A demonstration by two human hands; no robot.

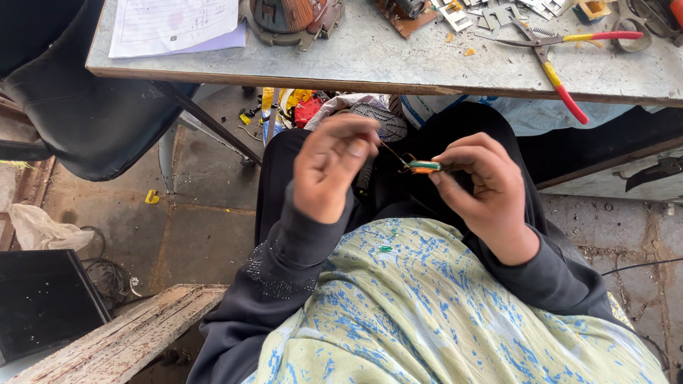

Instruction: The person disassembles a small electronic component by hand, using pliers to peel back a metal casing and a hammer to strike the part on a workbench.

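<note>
1. Nearest to us, filling the bottom of the view, is a pale green cloth with blue print draped over our lap, with dark sleeves reaching forward from it.
2. Our left hand is raised above the lap, its thumb and fingertips pinched shut on a thin copper-coloured wire; the pinch seems meant to keep the fine strand taut.
3. The wire slants down to a small green and orange component, which sits between our two hands, over the dark trousers.
4. Our right hand is curled closed around that component's far end, fingertips clamping it, probably to steady it against the pull of the wire.
5. Beyond the hands stands a worn grey workbench. On it lie pliers with red and yellow handles, a sheet of paper, a round copper-wound part and scattered small metal pieces, all within arm's reach.
6. To our left are a dark chair and a stained floor.
</note>
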